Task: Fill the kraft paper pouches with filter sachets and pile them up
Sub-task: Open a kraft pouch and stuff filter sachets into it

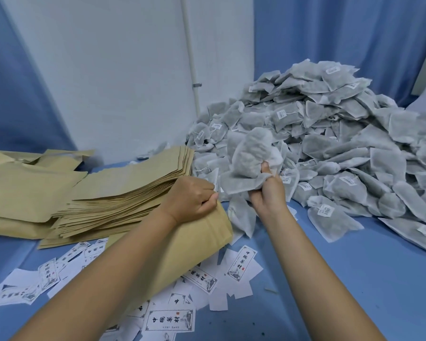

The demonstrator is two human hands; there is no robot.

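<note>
My left hand (194, 198) pinches the top edge of a kraft paper pouch (192, 244) that lies under my forearm on the blue table. Just to its right, my right hand (268, 190) grips a bunch of grey filter sachets (251, 156), held up above the table. Behind them rises a large heap of filter sachets (342, 134), each with a small white tag. A fanned stack of empty kraft pouches (133, 190) lies left of my left hand.
Filled or folded kraft pouches (22, 183) lie at far left. Printed white labels (170, 321) are scattered over the blue table (342, 279) in front. A white wall with a pipe (191, 57) and blue curtains stand behind.
</note>
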